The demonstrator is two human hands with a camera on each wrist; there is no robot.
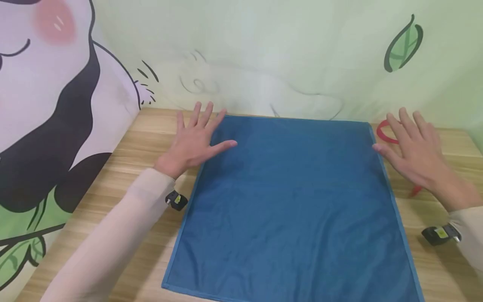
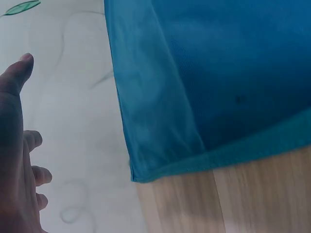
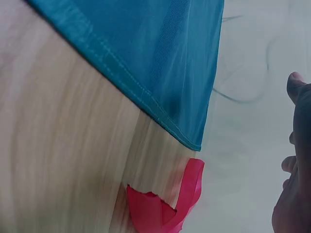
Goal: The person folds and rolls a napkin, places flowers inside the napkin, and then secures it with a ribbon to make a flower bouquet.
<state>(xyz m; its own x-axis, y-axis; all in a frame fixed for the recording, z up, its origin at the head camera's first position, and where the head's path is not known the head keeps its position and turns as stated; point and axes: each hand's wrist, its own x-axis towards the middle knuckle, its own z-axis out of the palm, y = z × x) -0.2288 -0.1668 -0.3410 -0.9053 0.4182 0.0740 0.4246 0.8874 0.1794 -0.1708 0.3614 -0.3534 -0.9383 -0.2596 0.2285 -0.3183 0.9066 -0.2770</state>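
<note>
A blue cloth (image 1: 294, 201) with a stitched hem lies spread out on the wooden table, lightly wrinkled toward its near side. My left hand (image 1: 194, 144) is over its far left corner with fingers spread, holding nothing. Past the far right corner, my right hand (image 1: 416, 153) is spread likewise, its thumb near the cloth's right edge. A red ribbon (image 1: 386, 132) lies partly hidden behind that hand. In the right wrist view the ribbon (image 3: 160, 208) shows folded near the cloth's corner (image 3: 192, 141). The left wrist view shows the other corner (image 2: 146, 170) flat on the table.
The wooden table (image 1: 151, 134) meets a pale green wall covering (image 1: 264, 54) at the back. A panda drawing (image 1: 71, 109) fills the left side. Small black cameras (image 1: 176, 200) are strapped at both wrists.
</note>
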